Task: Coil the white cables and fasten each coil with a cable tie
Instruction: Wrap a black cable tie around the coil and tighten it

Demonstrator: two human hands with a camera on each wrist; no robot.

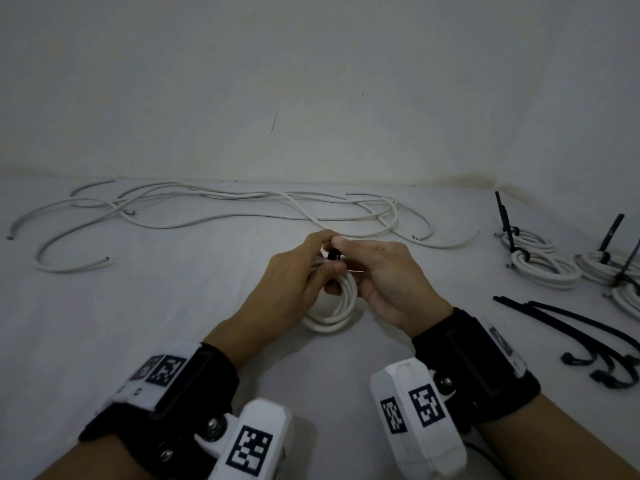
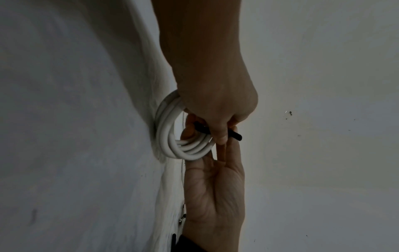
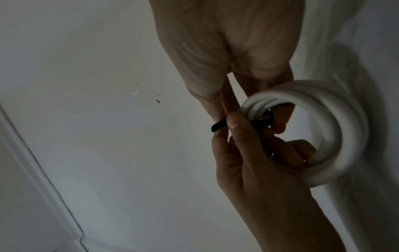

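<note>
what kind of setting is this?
Likely a makeshift indoor work spot: a white cloth-covered surface against a bare wall, with loose white cables, tied coils and spare black cable ties.

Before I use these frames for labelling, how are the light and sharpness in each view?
Head view: dim, even light, wide-angle bend at the edges; the white coil and both hands read clearly. Left wrist view: dark, hands in shadow, yet the black cable tie is distinct. Right wrist view: dark too, and the coil's near rim is smeared out of focus.
</note>
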